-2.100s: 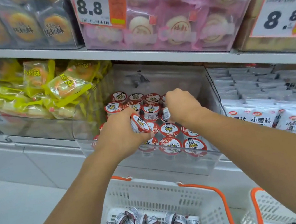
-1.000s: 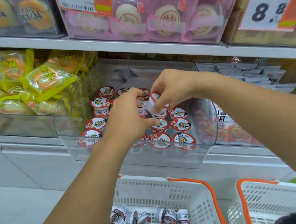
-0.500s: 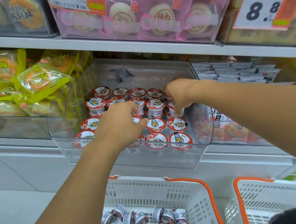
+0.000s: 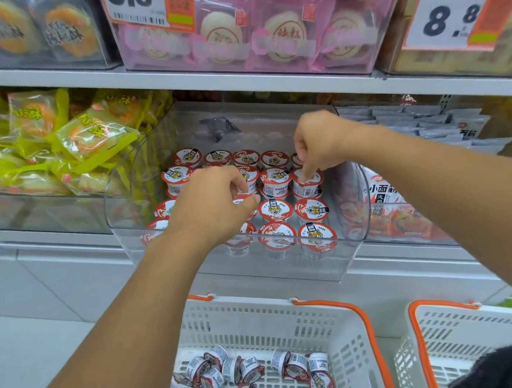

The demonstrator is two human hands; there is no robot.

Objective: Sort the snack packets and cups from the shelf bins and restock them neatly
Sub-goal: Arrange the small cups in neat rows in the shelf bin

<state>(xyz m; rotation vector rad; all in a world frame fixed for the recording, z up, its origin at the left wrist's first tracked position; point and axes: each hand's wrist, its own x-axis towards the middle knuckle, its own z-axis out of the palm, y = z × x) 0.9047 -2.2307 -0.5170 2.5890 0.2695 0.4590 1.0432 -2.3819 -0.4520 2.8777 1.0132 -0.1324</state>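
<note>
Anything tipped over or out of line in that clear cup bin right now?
In the clear bin the cups stand upright, lids up, in rows, some stacked two high. The odd lot is below: cups in the white basket lie tipped on their sides in a loose heap.

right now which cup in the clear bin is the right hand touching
The right hand presses its fingertips on the raised cup at the bin's right side, stacked above the front rows; its neighbours go untouched.
</note>
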